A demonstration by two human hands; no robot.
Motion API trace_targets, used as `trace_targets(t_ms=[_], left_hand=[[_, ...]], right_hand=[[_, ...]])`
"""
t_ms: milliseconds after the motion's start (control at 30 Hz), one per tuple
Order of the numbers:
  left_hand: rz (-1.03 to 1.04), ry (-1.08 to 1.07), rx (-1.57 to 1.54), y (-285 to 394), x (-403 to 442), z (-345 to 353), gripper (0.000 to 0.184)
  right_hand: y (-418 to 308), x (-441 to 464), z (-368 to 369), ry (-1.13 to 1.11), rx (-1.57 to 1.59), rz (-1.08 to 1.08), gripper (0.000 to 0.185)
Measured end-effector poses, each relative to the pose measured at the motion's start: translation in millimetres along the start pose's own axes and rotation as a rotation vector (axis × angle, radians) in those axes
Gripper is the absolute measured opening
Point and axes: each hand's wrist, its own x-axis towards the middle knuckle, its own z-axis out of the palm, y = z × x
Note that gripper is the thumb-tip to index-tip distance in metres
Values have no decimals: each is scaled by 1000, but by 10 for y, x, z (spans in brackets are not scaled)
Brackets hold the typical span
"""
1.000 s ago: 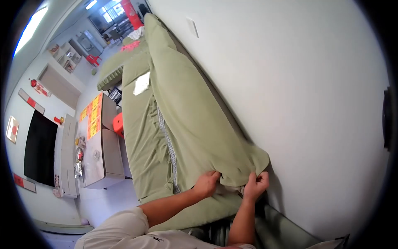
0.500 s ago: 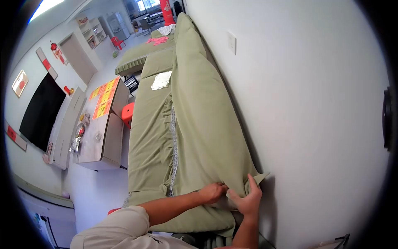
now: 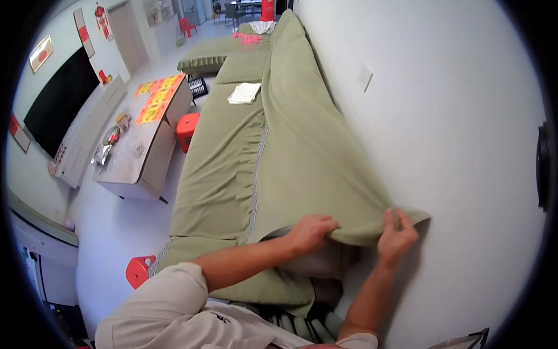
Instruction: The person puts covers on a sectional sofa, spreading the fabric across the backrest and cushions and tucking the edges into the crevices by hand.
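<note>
A green fabric sofa cover (image 3: pixel 314 139) drapes over the long sofa against the wall. My left hand (image 3: pixel 314 232) is closed on the cover's near edge, fingers wrapped over the hem. Further right, my right hand (image 3: pixel 397 235) pinches the same edge close to its pointed corner, which sticks out against the white wall. The edge is raised between both hands. Below it, part of the sofa's bare greyish end (image 3: pixel 317 262) shows. A patterned trim band (image 3: pixel 256 180) runs along the cover between backrest and seat.
White papers (image 3: pixel 244 93) lie on the seat. To the left stand a coffee table (image 3: pixel 125 166) with orange-yellow sheets, red stools (image 3: pixel 138 271) and a television (image 3: pixel 63 99). The wall with a socket (image 3: pixel 364 77) bounds the right side.
Both hands have lifted the cover's near edge and spread it; my right hand has moved right toward the wall. More of the sofa end beneath is exposed. The view has shifted.
</note>
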Motion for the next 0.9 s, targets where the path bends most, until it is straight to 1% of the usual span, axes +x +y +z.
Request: trace_targets(t_ms=[100,133,167,200,267,333,367,467,533,633,733,833,900], left_hand=[[66,43,30,195,202,-121,27],[88,58,40,215,222,-131,27],[91,27,60,177,214,-107,27],[12,-8,65,98,134,-56,24],[-156,-82,59,-111,-84,165,18],[-277,-208,23,-469,-380,415,17],[-331,-283,-7,-562,-558,548,17],[-301,-316,-51,-662,-828,745,17],[-294,-312,-76,-688,-868,811,16],[-293,-287,-97,-720,-856,891,15],[-293,-280,-111,-740,-867,908,15],[-253,-285,-114,-733,-893,860,15],[-217,-260,-106,-760,-911,841,15]], right_hand=[[-198,228,-110,111,-181,-243,18],[-199,242,-125,123,-229,-275,17],[-188,248,-143,133,-278,-309,16],[-170,243,-159,144,-328,-345,15],[-5,143,-158,123,-414,-325,14],[222,-63,-145,87,-525,-278,15],[184,-212,-123,36,-771,-223,18],[802,-607,-57,-58,-803,-198,19],[1040,-825,23,-206,-1021,37,21],[1143,-984,202,-392,-996,185,23],[1590,-1202,310,-464,-739,393,26],[2421,-1289,152,-804,-472,625,31],[1427,-1027,255,-870,-916,518,38]])
